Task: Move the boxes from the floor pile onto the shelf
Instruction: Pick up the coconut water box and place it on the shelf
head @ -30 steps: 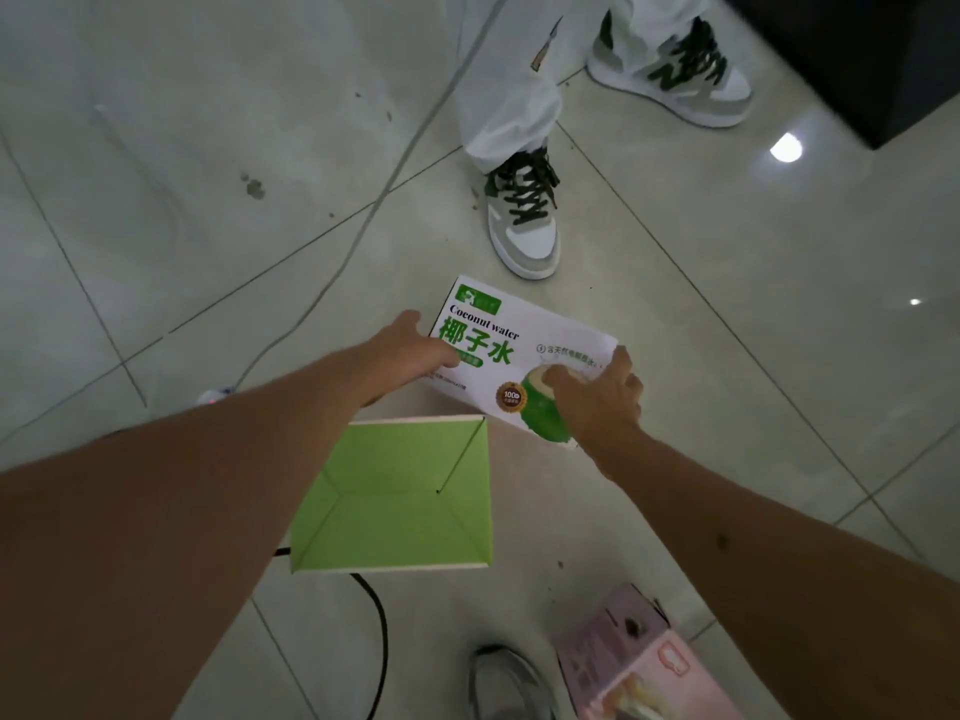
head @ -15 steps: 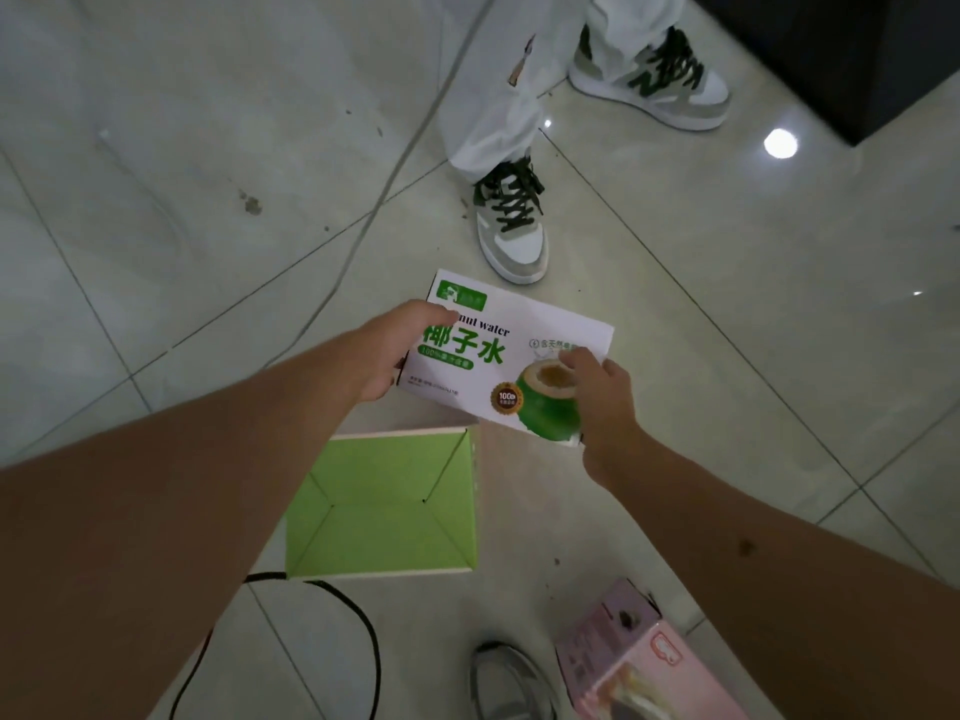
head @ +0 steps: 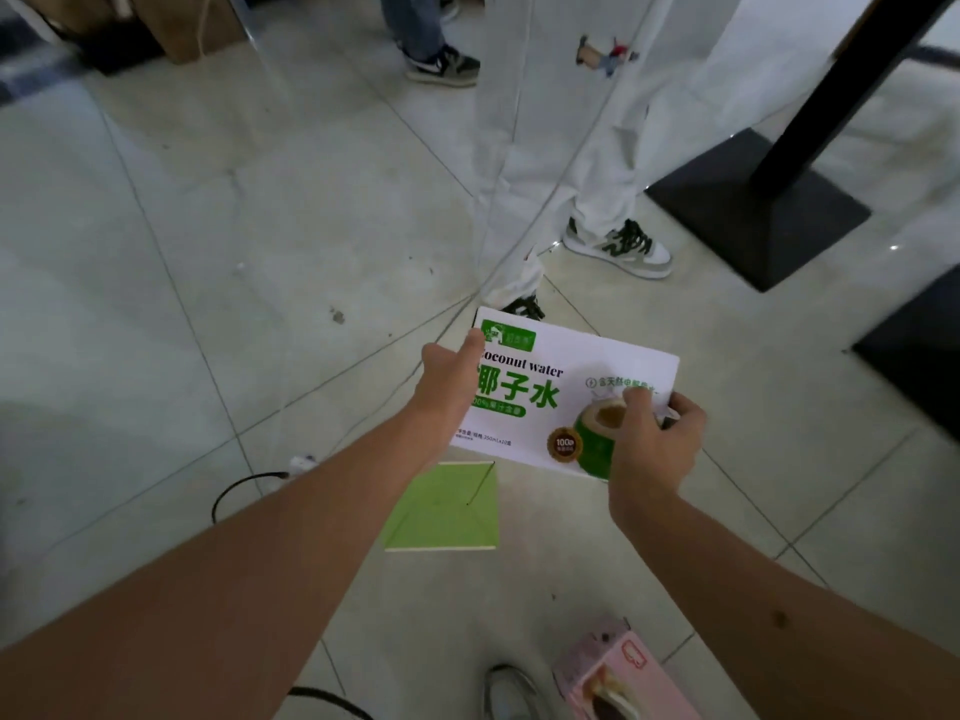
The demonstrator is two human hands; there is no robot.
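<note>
My left hand (head: 449, 379) and right hand (head: 652, 449) grip a white box (head: 576, 366) that says "Coconut water" in green, above a green box (head: 447, 511).

Coconut water box (head: 566, 387): smooth printed white cardboard, slight sheen. Green box (head: 447, 509): matt card, creased flaps. Pink carton (head: 623, 678): glossy printed card. Floor (head: 208, 252): polished pale tile, reflective. Stand base (head: 753, 210): matt black

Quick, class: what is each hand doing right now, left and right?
Left hand: grips the left edge of the coconut water box.
Right hand: grips the same box at its right end.
</note>
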